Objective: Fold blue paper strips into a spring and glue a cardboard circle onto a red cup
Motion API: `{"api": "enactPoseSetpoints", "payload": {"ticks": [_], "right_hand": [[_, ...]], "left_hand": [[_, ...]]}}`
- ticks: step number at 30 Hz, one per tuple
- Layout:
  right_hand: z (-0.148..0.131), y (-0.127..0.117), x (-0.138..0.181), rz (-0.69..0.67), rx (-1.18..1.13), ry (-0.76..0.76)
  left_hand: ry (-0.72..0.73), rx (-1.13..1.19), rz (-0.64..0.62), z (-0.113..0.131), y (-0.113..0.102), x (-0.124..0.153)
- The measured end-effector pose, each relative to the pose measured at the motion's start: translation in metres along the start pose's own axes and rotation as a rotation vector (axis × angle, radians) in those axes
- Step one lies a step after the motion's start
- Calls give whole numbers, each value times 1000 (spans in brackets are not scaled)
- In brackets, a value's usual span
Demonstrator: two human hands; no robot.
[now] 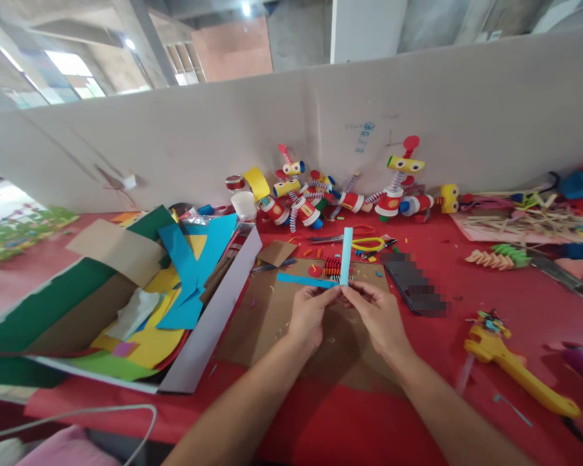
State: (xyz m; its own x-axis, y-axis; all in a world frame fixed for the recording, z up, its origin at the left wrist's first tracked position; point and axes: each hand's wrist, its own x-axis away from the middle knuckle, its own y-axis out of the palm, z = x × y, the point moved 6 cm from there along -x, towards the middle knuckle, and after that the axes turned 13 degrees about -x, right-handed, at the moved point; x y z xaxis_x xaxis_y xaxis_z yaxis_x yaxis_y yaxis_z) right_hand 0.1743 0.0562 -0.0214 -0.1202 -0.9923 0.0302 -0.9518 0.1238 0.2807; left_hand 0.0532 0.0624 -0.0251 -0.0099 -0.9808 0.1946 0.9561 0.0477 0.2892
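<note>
Both hands meet over a brown cardboard sheet (276,323) on the red table. My left hand (309,316) and my right hand (376,314) pinch two light blue paper strips where they cross. One blue strip (346,255) stands upright from my fingers. The other blue strip (301,280) points left, almost flat. Just behind the strips lie a small red folded paper spring (333,265) and a red paper disc (315,270).
An open box (208,330) of coloured paper scraps sits at left. Paper-cup robot figures (393,194) line the white partition at the back. Yellow-handled scissors (366,244), a dark phone (415,285) and a yellow glue gun (515,366) lie to the right.
</note>
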Motion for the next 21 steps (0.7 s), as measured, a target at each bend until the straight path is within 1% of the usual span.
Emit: {"api": "enactPoseSetpoints", "payload": {"ticks": [3,7,10,12,16,21], "right_hand": [[0,-1,-2,14,-55,22],[0,-3,-6,57,-225,97],[1,-1,-7,51,-294,158],[2,0,-6,37,-326,189],[6,2,-3,18,-363,233],[9,3,-4,1,-364,226]], "left_hand": [[-22,9,-16,1,1,0],[-98,96,-130,-2,6,-2],[-209,188,-116,-10,4,-5],[-252,211,-99,-15,2,-6],[-256,230,-112,-19,3,-7],[-226,166,-144,-18,3,-7]]}}
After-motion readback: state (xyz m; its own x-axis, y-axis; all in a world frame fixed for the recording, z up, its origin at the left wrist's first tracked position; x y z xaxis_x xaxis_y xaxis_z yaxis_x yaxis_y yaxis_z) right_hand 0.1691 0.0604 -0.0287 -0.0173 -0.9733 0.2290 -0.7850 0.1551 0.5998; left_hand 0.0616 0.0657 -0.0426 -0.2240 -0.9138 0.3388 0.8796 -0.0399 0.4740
